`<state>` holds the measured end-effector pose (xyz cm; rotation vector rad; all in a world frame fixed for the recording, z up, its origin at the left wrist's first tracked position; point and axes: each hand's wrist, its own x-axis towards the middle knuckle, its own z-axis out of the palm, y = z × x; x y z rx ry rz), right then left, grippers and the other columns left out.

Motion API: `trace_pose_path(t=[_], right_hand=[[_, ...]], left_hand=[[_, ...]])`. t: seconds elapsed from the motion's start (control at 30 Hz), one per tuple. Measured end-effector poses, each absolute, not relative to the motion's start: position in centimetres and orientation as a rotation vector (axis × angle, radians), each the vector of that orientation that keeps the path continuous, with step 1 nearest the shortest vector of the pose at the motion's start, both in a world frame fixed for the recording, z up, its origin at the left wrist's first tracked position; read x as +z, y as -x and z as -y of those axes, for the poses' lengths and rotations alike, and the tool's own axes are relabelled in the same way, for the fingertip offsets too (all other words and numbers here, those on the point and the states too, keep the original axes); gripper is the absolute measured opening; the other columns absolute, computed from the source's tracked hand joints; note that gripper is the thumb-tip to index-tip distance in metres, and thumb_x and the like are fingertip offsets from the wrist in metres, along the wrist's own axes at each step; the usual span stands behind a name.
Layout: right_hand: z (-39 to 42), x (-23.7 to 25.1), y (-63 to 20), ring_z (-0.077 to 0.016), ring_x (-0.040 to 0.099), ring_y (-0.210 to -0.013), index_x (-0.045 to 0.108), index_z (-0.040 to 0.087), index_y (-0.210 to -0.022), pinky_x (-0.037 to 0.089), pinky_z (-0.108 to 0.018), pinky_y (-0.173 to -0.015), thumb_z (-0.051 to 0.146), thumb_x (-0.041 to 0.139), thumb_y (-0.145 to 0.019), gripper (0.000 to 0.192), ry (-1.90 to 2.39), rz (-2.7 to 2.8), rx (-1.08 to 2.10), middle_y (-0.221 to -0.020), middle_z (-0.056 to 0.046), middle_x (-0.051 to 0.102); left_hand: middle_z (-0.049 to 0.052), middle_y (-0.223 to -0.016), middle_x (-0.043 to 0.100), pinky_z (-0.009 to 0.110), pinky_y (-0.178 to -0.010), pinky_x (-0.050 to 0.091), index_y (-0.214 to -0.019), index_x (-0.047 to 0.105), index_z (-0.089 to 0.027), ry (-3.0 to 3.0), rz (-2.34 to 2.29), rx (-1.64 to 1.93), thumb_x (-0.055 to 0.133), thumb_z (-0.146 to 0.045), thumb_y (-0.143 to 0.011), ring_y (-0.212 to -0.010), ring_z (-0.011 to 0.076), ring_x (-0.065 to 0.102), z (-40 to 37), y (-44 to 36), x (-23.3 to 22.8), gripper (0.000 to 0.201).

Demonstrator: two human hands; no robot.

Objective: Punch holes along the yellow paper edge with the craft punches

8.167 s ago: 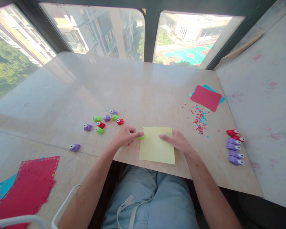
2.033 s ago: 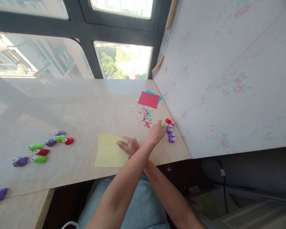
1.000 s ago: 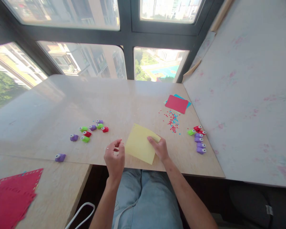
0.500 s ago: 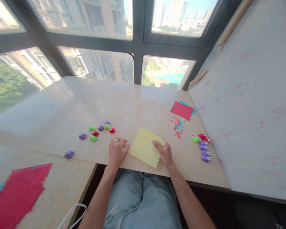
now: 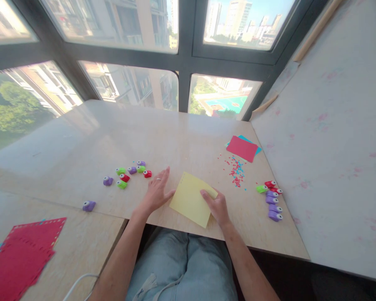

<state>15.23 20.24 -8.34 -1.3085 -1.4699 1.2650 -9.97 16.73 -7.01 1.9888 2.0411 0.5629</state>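
Observation:
A yellow paper sheet (image 5: pixel 190 199) lies tilted near the front edge of the table (image 5: pixel 175 138). My right hand (image 5: pixel 215 205) pinches the sheet's right corner. My left hand (image 5: pixel 157 191) hovers flat with fingers spread, just left of the sheet, holding nothing. A loose group of small green, purple and red punches (image 5: pixel 128 172) lies beyond my left hand. A row of red, green and purple punches (image 5: pixel 271 198) sits to the right.
Red and blue paper sheets (image 5: pixel 242 147) lie at the far right, with red and blue confetti (image 5: pixel 235 169) in front of them. One purple punch (image 5: pixel 89 205) sits alone at the left. Punched red sheets (image 5: pixel 21 255) lie on the lower left table. A wall panel stands right.
My left hand left the green punch in the right row, came back across and has opened flat beside the sheet. The yellow sheet has been turned to a tilt under my right hand.

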Motion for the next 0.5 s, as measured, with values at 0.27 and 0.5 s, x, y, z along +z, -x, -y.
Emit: trace_pose_path(t=[0.27, 0.5], right_hand=[[-20.2, -8.4, -15.2, -0.0183, 0.064, -0.063, 0.072, 0.016, -0.088, 0.05, -0.026, -0.055, 0.051, 0.066, -0.081, 0.036, 1.297, 1.467, 1.305, -0.074, -0.005, 0.071], [-20.1, -8.3, -15.2, -0.0187, 0.064, -0.063, 0.072, 0.015, -0.086, 0.049, -0.026, -0.053, 0.051, 0.065, -0.082, 0.036, 1.33, 1.508, 1.279, -0.072, -0.005, 0.071]], left_hand=[[0.019, -0.137, 0.054, 0.049, -0.104, 0.038, -0.14, 0.045, -0.016, -1.912, -2.195, 0.692, 0.052, -0.034, -0.09, -0.13, 0.0313, 0.048, -16.9, 9.5, -8.6, 0.053], [0.018, -0.139, 0.054, 0.049, -0.107, 0.033, -0.136, 0.047, -0.015, -1.906, -2.187, 0.606, 0.04, -0.012, -0.086, -0.133, 0.027, 0.047, -19.2, 8.1, -7.7, 0.051]])
